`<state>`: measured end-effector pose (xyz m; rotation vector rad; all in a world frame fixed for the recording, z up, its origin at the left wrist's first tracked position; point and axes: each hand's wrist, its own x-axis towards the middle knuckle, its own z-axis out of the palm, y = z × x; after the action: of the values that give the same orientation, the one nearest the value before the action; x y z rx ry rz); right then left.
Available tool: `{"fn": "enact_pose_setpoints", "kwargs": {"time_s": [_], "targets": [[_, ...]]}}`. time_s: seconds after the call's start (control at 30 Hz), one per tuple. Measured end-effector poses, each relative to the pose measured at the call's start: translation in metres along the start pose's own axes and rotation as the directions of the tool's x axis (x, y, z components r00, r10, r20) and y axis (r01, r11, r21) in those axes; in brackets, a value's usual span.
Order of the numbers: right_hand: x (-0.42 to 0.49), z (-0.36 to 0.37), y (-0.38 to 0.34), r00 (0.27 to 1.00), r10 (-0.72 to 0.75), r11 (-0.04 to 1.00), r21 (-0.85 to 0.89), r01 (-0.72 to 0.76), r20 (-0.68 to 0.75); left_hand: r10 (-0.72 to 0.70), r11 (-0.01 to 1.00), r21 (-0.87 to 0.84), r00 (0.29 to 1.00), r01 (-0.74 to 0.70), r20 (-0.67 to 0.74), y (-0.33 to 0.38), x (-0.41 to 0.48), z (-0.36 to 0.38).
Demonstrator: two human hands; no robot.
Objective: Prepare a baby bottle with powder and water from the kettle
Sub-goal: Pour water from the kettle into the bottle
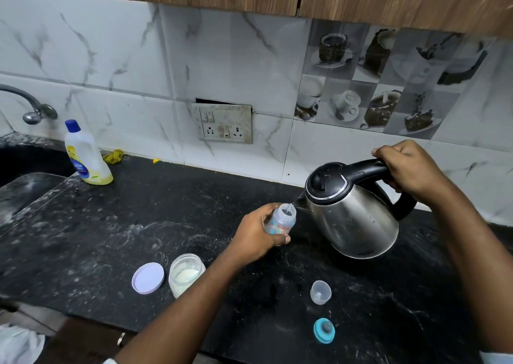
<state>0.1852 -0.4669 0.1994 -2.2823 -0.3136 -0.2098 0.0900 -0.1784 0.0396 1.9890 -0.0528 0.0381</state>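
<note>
At centre right, kettle (358,213): rounded brushed-steel body, glossy black plastic lid and loop handle; tilted spout-down, thin stream of water falling to the bottle's mouth.
Right hand (408,169): fingers wrapped tight round the top of the black handle, knuckles up, forearm entering from the lower right.
Baby bottle (280,220): small clear plastic cylinder, red and blue print, open mouth, just left of the spout at mid-frame; lower part hidden by fingers, fill level hard to make out.
Left hand (256,234): curled round the bottle's body, thumb at the front.
Powder jar (184,274): squat, clear, round, uncovered, white powder inside; flat lilac lid (148,277) just beside it, lower left.
Clear cap (320,292), teal ring (324,330): domed and round, lying apart, lower right.
Countertop (166,211): black speckled stone, white smears.
Upper left: yellow detergent bottle (86,155), blue cap, print blurred.
</note>
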Motion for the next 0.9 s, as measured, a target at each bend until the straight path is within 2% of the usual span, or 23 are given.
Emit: {"fn": "enact_pose_setpoints", "kwargs": {"time_s": [0.43, 0.9], "targets": [[0.0027, -0.0031, 0.0014, 1.0, -0.017, 1.0, -0.009, 0.017, -0.015, -0.016, 0.998, -0.053, 1.0, 0.015, -0.006, -0.0026, 0.0021, 0.0015], [0.0057, 0.0026, 0.0049, 1.0, -0.018, 0.999, -0.03, 0.018, -0.004, -0.029, 0.999, -0.027, 1.0, 0.028, -0.007, -0.005, 0.0083, 0.0002]]}}
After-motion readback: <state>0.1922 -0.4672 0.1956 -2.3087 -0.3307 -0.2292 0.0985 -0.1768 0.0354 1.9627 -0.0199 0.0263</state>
